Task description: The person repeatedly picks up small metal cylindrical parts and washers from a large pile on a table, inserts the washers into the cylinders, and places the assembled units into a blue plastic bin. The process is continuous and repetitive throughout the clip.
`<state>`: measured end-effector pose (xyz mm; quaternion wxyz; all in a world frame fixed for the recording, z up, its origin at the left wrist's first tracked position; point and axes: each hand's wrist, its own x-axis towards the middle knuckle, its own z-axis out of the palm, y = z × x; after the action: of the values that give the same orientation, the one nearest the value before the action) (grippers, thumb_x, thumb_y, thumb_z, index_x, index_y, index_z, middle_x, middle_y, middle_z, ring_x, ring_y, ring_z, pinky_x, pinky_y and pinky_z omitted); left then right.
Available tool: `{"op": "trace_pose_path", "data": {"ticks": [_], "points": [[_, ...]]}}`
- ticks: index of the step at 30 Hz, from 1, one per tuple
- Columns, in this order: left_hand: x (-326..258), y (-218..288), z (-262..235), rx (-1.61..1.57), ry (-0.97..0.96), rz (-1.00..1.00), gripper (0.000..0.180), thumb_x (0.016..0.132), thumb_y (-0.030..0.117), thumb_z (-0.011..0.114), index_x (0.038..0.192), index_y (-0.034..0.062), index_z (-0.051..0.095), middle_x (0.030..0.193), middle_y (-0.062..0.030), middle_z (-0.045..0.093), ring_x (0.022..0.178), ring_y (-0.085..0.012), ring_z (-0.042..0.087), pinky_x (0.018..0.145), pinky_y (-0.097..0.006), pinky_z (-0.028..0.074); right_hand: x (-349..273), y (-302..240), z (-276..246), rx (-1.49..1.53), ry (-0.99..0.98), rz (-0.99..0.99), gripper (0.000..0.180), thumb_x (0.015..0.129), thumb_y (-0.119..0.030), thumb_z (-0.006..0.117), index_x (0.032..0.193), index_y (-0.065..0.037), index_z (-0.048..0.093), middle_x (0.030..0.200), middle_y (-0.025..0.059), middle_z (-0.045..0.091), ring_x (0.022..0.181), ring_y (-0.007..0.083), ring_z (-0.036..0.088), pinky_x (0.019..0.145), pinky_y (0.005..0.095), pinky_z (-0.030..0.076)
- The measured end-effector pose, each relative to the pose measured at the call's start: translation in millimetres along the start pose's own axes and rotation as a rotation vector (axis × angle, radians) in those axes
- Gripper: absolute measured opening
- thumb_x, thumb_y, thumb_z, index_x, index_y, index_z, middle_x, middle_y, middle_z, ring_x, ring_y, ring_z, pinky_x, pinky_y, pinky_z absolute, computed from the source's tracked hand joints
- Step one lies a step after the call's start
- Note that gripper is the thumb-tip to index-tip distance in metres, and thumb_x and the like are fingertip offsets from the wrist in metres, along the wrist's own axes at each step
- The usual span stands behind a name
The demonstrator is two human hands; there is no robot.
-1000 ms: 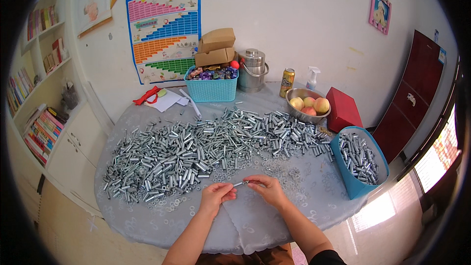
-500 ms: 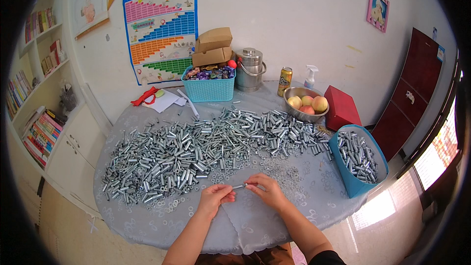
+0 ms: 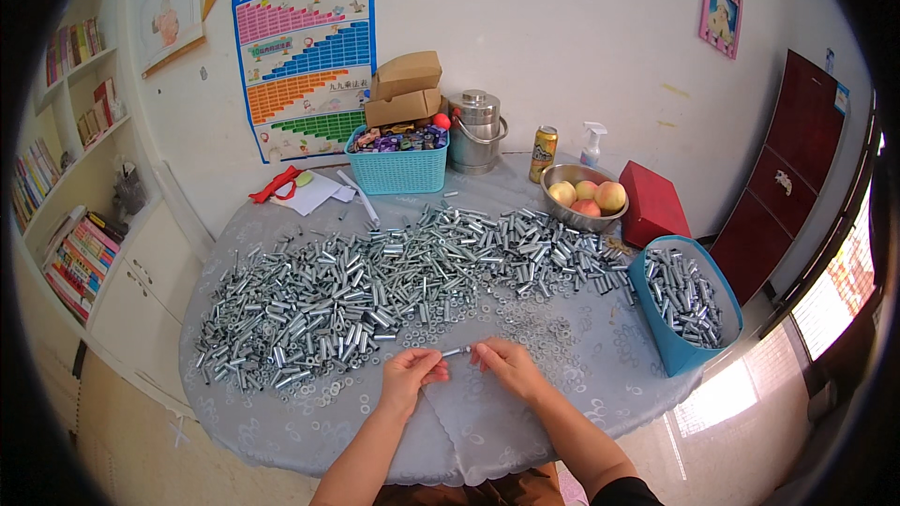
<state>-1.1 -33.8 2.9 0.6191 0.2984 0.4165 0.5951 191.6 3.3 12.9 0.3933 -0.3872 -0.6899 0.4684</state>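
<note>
Above the near part of the table, a small silvery expansion bolt (image 3: pixel 457 351) lies nearly level between my two hands. My left hand (image 3: pixel 412 380) pinches its left end with thumb and fingers. At the other end, the fingertips of my right hand (image 3: pixel 509 367) are closed about the tip; any small nut or washer there is too small to make out. Just beyond my hands spreads a large heap of loose metal sleeves and bolts (image 3: pixel 366 290). Flat washers (image 3: pixel 539 330) lie scattered along its near side.
At the right edge stands a blue bin (image 3: pixel 664 337) full of metal bolts. Behind the heap are a turquoise basket (image 3: pixel 398 174) of small packets, a steel canister (image 3: pixel 476 136), a can (image 3: pixel 543 154), a spray bottle (image 3: pixel 592 145), a bowl (image 3: pixel 574 171) of peaches and a red box (image 3: pixel 653 203).
My right fingers have shifted slightly at the bolt's right end, and more of the bolt shows between my hands. My left hand keeps its pinch almost unmoved.
</note>
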Motion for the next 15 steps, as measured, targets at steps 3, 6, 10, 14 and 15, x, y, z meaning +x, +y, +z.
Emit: {"op": "trace_pose_path", "data": {"ticks": [3,6,10,14,15], "points": [[3,-3,-5,-0.021,0.013,0.017,0.013,0.081,0.006,0.062,0.089,-0.0045,0.059,0.080,-0.0144,0.063,0.066,-0.0180,0.063,0.062,-0.029,0.055,-1,1,-3,-0.076,-0.088,0.154,0.033,0.092,-0.030,0.046,0.095,-0.001,0.062,0.083,0.0058,0.062,0.071,0.0130,0.054,0.067,0.0258,0.045],[2,-1,-2,-0.010,-0.001,0.018,0.013,0.081,0.005,0.061,0.090,-0.0045,0.059,0.081,-0.0144,0.063,0.066,-0.0181,0.063,0.062,-0.029,0.055,-1,-14,3,0.052,0.042,0.008,0.034,0.092,-0.028,0.045,0.090,0.000,0.063,0.081,0.0070,0.062,0.069,0.0136,0.055,0.068,0.0263,0.046],[3,-2,-3,-0.002,0.015,0.017,0.013,0.081,0.005,0.062,0.089,-0.0044,0.059,0.080,-0.0143,0.063,0.065,-0.0181,0.063,0.062,-0.029,0.055,0,1,-2,0.013,-0.036,0.065,0.031,0.093,-0.025,0.044,0.097,-0.001,0.063,0.083,0.0077,0.062,0.070,0.0136,0.055,0.068,0.0262,0.046],[3,-2,-3,0.001,0.017,0.023,0.012,0.081,0.004,0.062,0.088,-0.0044,0.060,0.080,-0.0142,0.063,0.065,-0.0181,0.063,0.062,-0.029,0.055,0,-6,-3,-0.015,-0.039,0.035,0.030,0.093,-0.024,0.044,0.102,-0.001,0.061,0.085,0.0075,0.062,0.071,0.0137,0.055,0.068,0.0262,0.046],[3,-2,-3,0.000,0.018,0.025,0.012,0.080,0.004,0.062,0.088,-0.0045,0.060,0.080,-0.0141,0.063,0.065,-0.0181,0.063,0.062,-0.029,0.055,0,-2,-5,-0.047,-0.088,0.051,0.030,0.093,-0.023,0.044,0.104,-0.001,0.060,0.086,0.0074,0.062,0.071,0.0136,0.055,0.068,0.0262,0.046]]}}
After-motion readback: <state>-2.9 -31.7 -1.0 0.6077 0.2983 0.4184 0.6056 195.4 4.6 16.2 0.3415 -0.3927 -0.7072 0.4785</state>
